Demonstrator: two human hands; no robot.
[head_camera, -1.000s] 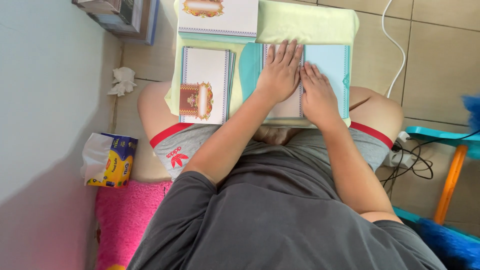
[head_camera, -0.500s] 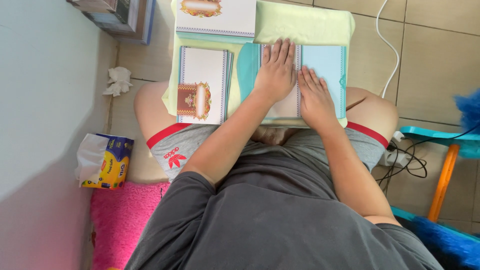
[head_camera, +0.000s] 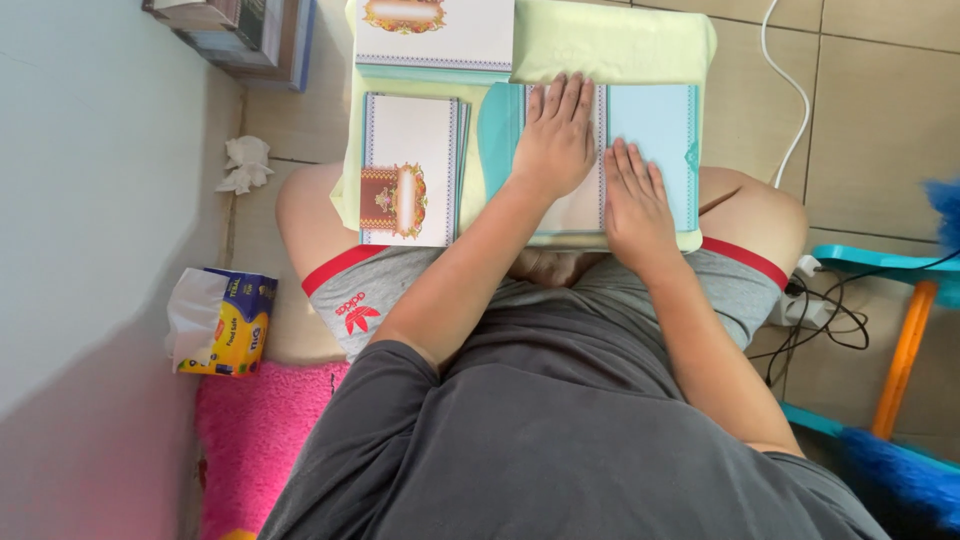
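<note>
I sit cross-legged with a pale green cushion (head_camera: 630, 45) across my lap. On it lies a light blue card (head_camera: 655, 125), opened flat. My left hand (head_camera: 555, 135) rests palm down on its middle panel, fingers together and pointing away from me. My right hand (head_camera: 635, 200) lies flat just to the right, pressing the card near its fold. A stack of white cards with a red and gold ornament (head_camera: 408, 170) sits to the left of my hands. Another white card stack (head_camera: 435, 32) lies at the cushion's far edge.
A tissue pack (head_camera: 220, 320) and a crumpled tissue (head_camera: 245, 165) lie on the tiled floor at the left wall. Books (head_camera: 240, 30) are piled at the far left. A pink mat (head_camera: 255, 440) lies under me. Cables, a power strip (head_camera: 800, 290) and a turquoise and orange stool (head_camera: 900, 330) stand at right.
Both hands stay flat on the blue card, and the right hand has slid slightly along it. The view has shifted a little.
</note>
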